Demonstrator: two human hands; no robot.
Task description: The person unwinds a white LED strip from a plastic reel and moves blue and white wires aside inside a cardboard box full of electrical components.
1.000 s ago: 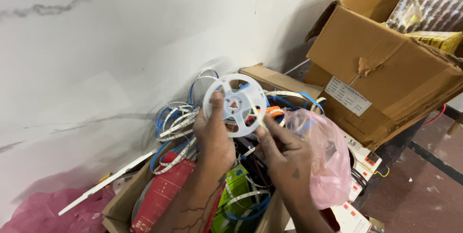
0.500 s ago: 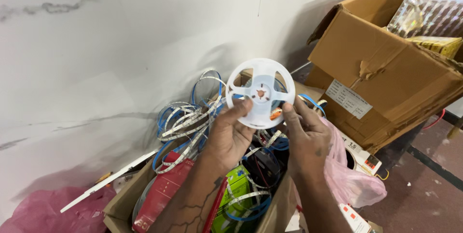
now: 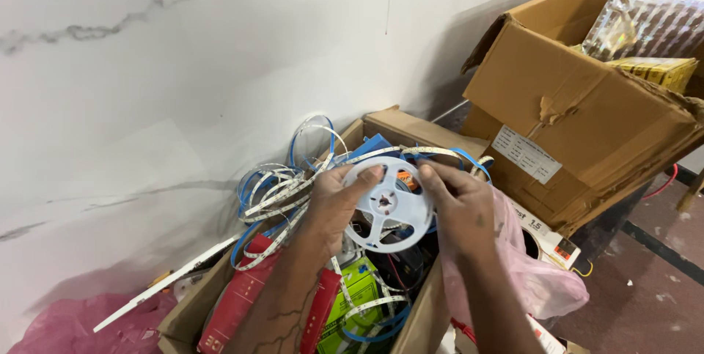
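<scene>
A white plastic reel (image 3: 390,206) with round cut-outs is held flat-on between both hands over an open cardboard box (image 3: 411,128). My left hand (image 3: 331,206) grips its left rim, thumb on the face. My right hand (image 3: 458,204) pinches the upper right rim. Tangled white and blue light strip (image 3: 273,189) spills from the box below and to the left of the reel.
A red pack (image 3: 236,303) and a green pack (image 3: 352,299) lie in the box. A pink plastic bag (image 3: 543,284) hangs at its right. A large torn cardboard box (image 3: 587,116) with foil packets (image 3: 649,17) stands at right. White marble wall (image 3: 183,68) behind.
Both hands first lifted the reel up and to the right, then brought it back down closer to the box. The right hand has shifted onto the reel's upper right rim.
</scene>
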